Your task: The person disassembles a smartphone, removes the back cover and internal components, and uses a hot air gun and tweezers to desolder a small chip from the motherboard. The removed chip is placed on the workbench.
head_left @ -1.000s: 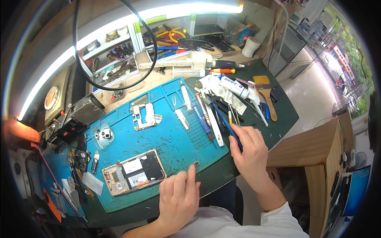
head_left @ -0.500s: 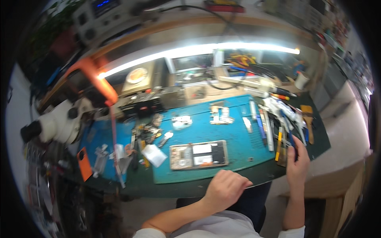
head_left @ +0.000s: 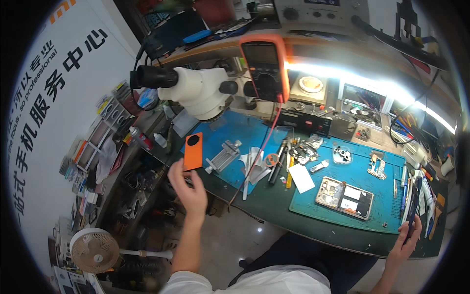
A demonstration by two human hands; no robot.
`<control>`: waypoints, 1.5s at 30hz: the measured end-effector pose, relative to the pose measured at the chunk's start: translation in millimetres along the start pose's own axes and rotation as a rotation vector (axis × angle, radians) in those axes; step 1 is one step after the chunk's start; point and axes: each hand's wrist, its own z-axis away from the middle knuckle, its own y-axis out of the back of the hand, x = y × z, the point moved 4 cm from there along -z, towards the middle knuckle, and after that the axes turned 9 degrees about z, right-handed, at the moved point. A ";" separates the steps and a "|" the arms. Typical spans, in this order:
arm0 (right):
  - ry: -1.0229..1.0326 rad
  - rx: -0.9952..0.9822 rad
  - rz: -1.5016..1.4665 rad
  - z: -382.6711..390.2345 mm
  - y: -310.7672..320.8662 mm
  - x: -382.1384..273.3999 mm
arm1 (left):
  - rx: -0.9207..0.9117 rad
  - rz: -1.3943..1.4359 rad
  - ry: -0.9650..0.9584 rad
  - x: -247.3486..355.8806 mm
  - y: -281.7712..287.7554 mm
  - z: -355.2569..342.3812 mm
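My left hand (head_left: 188, 188) is at the near end of an orange phone (head_left: 194, 154) that lies back side up, a round black camera area at its far end. Its thumb and fingers are apart, the fingertips close against the phone's lower edge. At the bench's right, my right hand (head_left: 406, 239) is closed round a slim dark object (head_left: 412, 223), whose kind I cannot make out. An opened phone (head_left: 344, 197), its insides showing, rests on the teal mat (head_left: 313, 209) between the hands. A metal clamp holder (head_left: 224, 156) stands right of the orange phone.
A white microscope (head_left: 196, 93) and an orange multimeter (head_left: 266, 68) with a hanging red lead stand behind. Pens and tweezers (head_left: 405, 193) crowd the right side. A white card (head_left: 301, 178) and small parts (head_left: 306, 149) lie mid-bench. A fan (head_left: 95, 250) stands lower left.
The view has swung to the left. My left hand has moved from the bench's front edge, where it was curled, over to the orange phone. The right hand still holds the dark object.
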 end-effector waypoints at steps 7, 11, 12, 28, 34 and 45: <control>0.031 -0.078 0.002 -0.3 -16.1 -22.2 | 0.402 -0.013 0.413 -258.0 114.5 -42.2; 0.167 0.025 0.135 4.0 -16.2 -4.9 | 0.263 -0.313 0.338 -295.9 104.5 -96.3; 0.227 0.063 0.198 8.2 -16.1 2.8 | 0.240 -0.366 0.256 -304.3 99.9 -113.8; -0.456 -1.207 -0.922 122.9 -110.2 -179.3 | 0.116 -0.354 -0.130 -208.5 167.3 -140.4; -1.230 -1.705 -1.136 171.1 -170.8 -181.7 | -0.678 0.075 -0.435 -65.3 174.5 34.6; -1.275 -1.676 -1.098 180.7 -162.5 -169.3 | -0.810 0.394 -0.498 -40.6 133.2 107.7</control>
